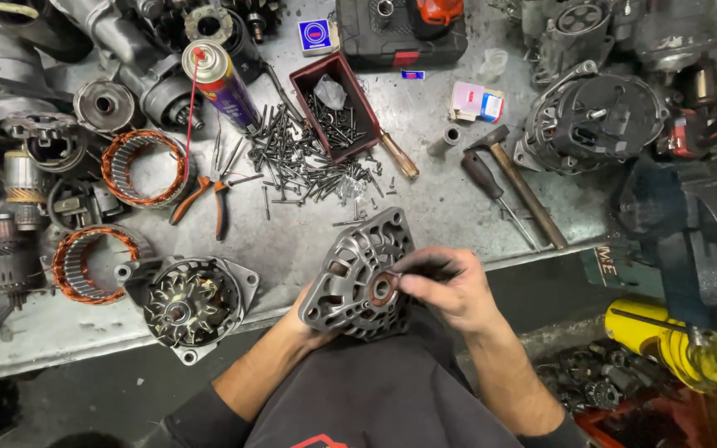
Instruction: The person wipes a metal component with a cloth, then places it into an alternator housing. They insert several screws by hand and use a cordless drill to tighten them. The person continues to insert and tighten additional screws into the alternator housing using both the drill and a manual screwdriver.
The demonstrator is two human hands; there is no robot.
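The left hand [313,328] supports the grey alternator end housing [358,270] from beneath, at the near edge of the worktop [441,191]. The right hand [450,286], fingers pinched narrow, grips a small part at the housing's central bearing seat [382,289]. Beyond the housing lies a scatter of dark bolts [300,162]; left of the housing sits a finned rotor assembly [188,303].

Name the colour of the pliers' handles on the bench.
Orange, on the pliers; head view shows it best.
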